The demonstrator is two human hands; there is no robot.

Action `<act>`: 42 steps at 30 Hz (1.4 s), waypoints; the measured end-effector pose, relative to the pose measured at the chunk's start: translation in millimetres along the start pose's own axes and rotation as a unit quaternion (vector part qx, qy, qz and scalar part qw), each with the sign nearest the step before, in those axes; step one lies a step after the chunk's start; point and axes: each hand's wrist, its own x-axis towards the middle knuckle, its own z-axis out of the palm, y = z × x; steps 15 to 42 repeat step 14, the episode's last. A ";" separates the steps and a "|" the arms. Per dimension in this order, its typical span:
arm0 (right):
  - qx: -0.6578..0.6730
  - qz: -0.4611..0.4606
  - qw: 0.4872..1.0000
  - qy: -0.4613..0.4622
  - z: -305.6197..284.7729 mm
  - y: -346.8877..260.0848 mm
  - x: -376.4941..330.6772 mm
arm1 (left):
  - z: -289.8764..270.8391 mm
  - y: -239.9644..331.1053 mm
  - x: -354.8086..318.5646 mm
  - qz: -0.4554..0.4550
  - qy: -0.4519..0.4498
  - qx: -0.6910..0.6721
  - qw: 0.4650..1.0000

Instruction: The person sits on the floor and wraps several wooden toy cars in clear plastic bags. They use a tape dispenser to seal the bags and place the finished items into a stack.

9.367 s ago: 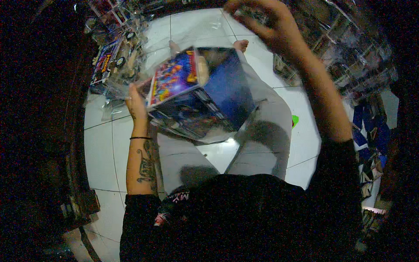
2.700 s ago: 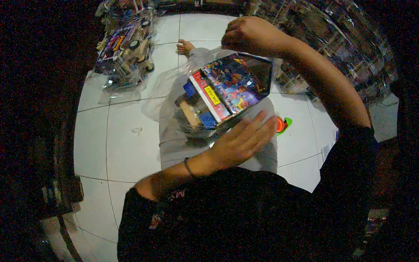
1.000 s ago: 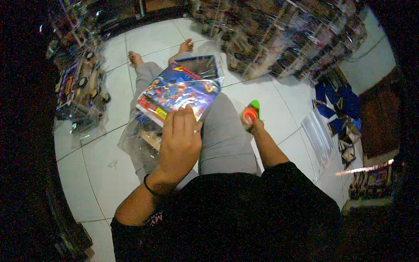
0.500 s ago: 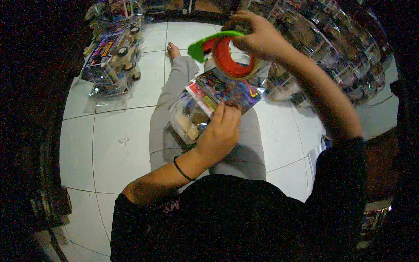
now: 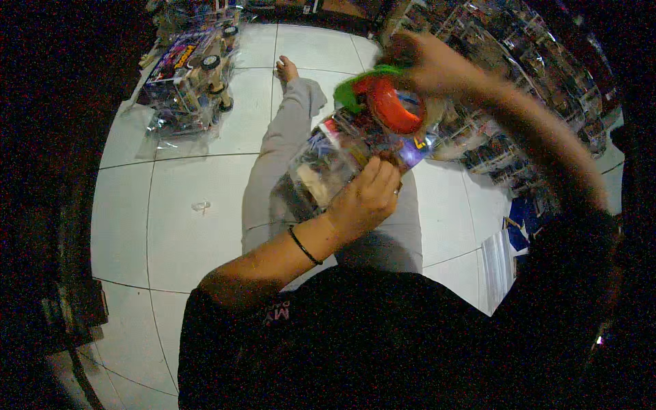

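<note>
Across my lap lies a clear plastic bag (image 5: 313,179) with a colourful printed card and pale beige parts inside. The fingers of my left hand (image 5: 369,195) are closed on its near right edge. Above the bag's far side, my right hand (image 5: 430,68), blurred by motion, grips a green tape dispenser (image 5: 348,93) loaded with a red-orange roll of tape (image 5: 395,109). The dispenser's lower side covers part of the card. Whether it touches the bag, I cannot tell.
Bagged toy vehicles with pale wheeled bodies (image 5: 184,78) are piled at the far left. Many packed bags (image 5: 512,89) lie heaped at the far right. A scrap of clear plastic (image 5: 200,206) is on the white tiles to the left; silvery plastic sheets (image 5: 497,266) lie near my right side.
My right hand has brought the tape dispenser down and to the right, tilting it over the bag. The left hand still grips the bag; the whole view has shifted slightly.
</note>
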 end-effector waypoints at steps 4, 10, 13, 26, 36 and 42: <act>0.130 0.042 0.988 0.077 -1.8 -26.7 -109.6 | 0.1 6.1 0.9 -0.059 0.071 0.024 0.995; 0.016 0.139 0.989 0.051 13.7 -53.3 -226.2 | 0.9 -18.3 3.5 -0.044 0.079 -0.005 0.996; 0.025 0.125 0.988 0.090 32.2 -64.0 -260.7 | -6.5 -15.5 0.8 -0.064 0.053 -0.048 0.995; 0.023 0.155 0.984 0.081 44.4 -63.6 -262.5 | -8.0 -16.1 0.2 -0.082 0.052 -0.070 0.993; 0.023 0.155 0.984 0.081 44.4 -63.6 -262.5 | -8.0 -16.1 0.2 -0.082 0.052 -0.070 0.993; 0.023 0.155 0.984 0.081 44.4 -63.6 -262.5 | -8.0 -16.1 0.2 -0.082 0.052 -0.070 0.993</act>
